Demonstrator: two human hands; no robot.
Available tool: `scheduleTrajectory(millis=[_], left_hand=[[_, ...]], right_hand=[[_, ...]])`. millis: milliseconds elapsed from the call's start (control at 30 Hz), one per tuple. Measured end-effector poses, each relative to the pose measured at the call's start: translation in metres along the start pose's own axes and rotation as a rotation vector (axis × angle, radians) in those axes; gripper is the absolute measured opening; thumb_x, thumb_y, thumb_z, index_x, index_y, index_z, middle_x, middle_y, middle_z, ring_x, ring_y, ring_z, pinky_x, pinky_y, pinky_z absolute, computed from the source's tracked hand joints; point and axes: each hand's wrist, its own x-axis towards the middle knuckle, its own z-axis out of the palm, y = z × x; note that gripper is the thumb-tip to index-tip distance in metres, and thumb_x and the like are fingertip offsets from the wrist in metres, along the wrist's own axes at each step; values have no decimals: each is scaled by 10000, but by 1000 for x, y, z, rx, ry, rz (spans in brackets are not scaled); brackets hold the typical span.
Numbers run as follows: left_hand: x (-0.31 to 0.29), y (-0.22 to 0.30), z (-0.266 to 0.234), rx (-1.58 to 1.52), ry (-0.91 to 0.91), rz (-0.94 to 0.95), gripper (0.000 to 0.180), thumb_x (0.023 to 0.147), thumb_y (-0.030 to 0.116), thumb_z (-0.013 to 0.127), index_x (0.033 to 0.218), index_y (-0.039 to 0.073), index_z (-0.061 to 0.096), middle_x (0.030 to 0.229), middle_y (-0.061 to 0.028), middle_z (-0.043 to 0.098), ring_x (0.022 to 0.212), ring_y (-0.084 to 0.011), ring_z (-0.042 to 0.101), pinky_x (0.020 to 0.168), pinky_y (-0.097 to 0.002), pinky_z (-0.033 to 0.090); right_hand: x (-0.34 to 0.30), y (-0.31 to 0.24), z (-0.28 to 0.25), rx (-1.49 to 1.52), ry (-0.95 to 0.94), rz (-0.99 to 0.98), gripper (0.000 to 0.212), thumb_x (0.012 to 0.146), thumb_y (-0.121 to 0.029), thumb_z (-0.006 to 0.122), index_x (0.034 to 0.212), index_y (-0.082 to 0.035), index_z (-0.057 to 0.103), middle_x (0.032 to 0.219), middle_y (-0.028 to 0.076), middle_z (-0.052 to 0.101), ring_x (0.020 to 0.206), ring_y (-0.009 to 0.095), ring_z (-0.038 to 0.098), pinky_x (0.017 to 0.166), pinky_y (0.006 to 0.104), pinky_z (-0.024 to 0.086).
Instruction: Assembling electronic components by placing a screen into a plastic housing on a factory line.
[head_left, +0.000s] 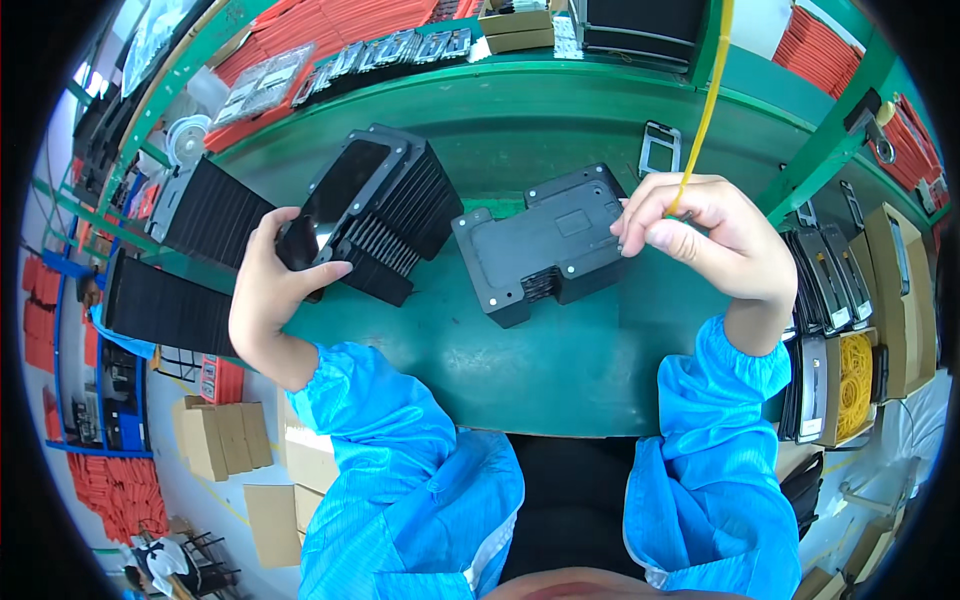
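Observation:
My left hand is curled, thumb and fingers around a dark glossy flat piece at the near left side of a stack of black ribbed trays. A dark shiny panel lies on top of that stack. To its right sits a second black stack, its flat cover dotted with light round spots at the corners. At that cover's right edge is my right hand, fingers bent together. A yellow cord comes down from the top and ends between its thumb and fingers; the exact grip is partly hidden.
More black tray stacks stand at the left edge of the green table. A small metal-rimmed frame lies at the back. Green shelf posts rise at the right, near cartons and a box of yellow bands.

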Motion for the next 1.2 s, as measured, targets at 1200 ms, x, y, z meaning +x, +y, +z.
scheduleTrajectory(millis=[1200], left_hand=[[-21,136,102,273,-563,414,1140,513,209,999,1536,98,508,1367,-236,521,1115,-462,655,974,-452,556]], right_hand=[[6,296,-1,-1038,844,545,237,874,-202,714,1095,-149,777,1092,35,764,1102,308,598,916,475,441]])
